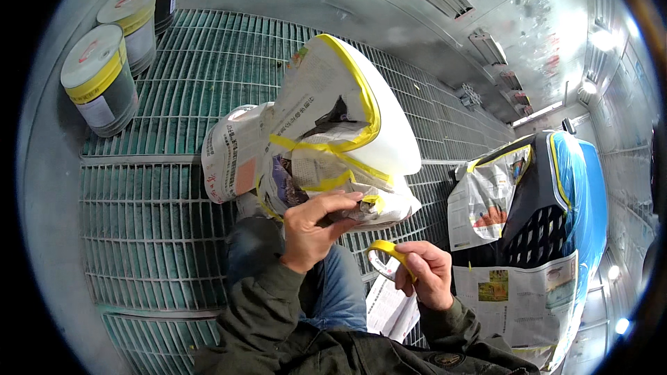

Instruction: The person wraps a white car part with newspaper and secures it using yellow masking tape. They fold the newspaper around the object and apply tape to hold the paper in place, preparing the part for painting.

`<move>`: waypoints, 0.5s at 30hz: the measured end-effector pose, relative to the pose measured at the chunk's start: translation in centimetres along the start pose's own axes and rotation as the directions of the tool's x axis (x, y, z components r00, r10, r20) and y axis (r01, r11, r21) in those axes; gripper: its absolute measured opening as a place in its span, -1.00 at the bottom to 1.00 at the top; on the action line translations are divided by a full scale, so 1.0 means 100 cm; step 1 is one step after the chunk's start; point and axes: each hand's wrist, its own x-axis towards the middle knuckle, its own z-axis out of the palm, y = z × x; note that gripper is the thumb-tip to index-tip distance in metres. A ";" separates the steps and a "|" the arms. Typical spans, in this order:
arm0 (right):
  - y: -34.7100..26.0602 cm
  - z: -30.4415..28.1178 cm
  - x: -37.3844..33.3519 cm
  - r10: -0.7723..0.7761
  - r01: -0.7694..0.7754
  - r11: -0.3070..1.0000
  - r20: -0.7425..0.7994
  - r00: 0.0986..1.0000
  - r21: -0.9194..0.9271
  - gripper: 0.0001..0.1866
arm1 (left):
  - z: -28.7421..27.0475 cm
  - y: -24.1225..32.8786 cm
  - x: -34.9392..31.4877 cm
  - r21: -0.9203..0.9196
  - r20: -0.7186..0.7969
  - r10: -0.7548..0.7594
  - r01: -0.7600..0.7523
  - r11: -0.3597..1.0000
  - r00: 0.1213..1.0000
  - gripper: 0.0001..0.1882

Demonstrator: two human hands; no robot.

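Observation:
A white curved panel (392,114), partly wrapped in newspaper (299,107), stands in front of me. Strips of yellow masking tape (372,114) run along the edge of the paper and across its folds. My left hand (316,229) is closed on the newspaper at the panel's lower end, its fingertips beside a crumpled bit of yellow tape. Lower and to the right, my right hand (427,274) grips a roll of yellow masking tape (381,245) by its rim, apart from the panel. The far side of the panel is hidden.
Several metal pails with yellow bands (101,83) line the left wall. At the right stands a dark vehicle part (538,194) covered with newspaper and blue plastic film (587,187). Metal grating (153,229) forms the floor. Loose printed paper (389,309) lies by my leg.

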 end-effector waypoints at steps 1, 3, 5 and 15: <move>-0.004 0.006 0.002 0.038 -0.038 0.998 0.012 0.999 -0.057 -0.70 | -0.001 0.007 0.002 -0.107 -0.005 -0.132 0.131 0.986 0.991 -0.65; -0.007 0.007 0.006 0.085 -0.073 0.987 0.077 0.993 -0.147 -0.64 | -0.008 0.009 0.008 -0.047 0.065 -0.160 0.163 0.986 0.985 -0.71; -0.010 0.012 0.009 0.036 -0.013 0.976 0.100 0.994 -0.219 -0.62 | -0.008 0.000 0.011 0.004 0.067 -0.018 0.018 1.000 0.998 -0.70; -0.012 0.029 0.015 0.006 0.024 0.982 0.160 0.987 -0.186 -0.39 | -0.008 0.009 0.008 -0.008 0.053 -0.128 0.128 0.992 0.990 -0.76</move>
